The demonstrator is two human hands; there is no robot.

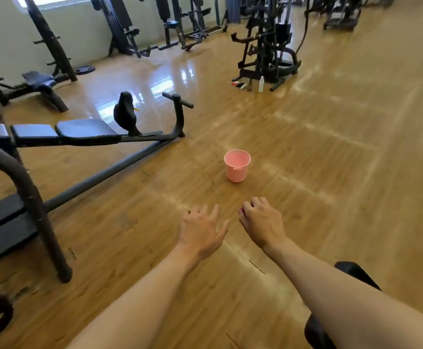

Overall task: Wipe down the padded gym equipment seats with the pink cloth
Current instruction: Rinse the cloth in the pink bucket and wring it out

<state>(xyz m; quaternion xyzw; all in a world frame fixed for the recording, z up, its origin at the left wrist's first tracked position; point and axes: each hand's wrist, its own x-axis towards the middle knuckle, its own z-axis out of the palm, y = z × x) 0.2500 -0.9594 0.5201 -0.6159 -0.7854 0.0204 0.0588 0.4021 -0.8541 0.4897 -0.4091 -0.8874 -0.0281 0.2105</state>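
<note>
Both my bare arms reach forward over the wooden floor. My left hand (200, 230) is open with its fingers spread. My right hand (262, 222) has loosely curled fingers and nothing visible in it; only a tiny pink speck shows at one fingertip. A pink bucket (237, 165) stands on the floor just beyond both hands. No pink cloth is plainly visible; the bucket's inside is too blurred to read. A bench with black padded seats (87, 128) lies to the left. Another black pad (356, 273) shows under my right forearm.
The bench's frame and a curved black post (36, 210) stand at the left. A second padded bench (39, 80) sits near the far wall. A weight machine (268, 46) stands ahead, with a white bottle (261, 84) and small items on the floor beside it.
</note>
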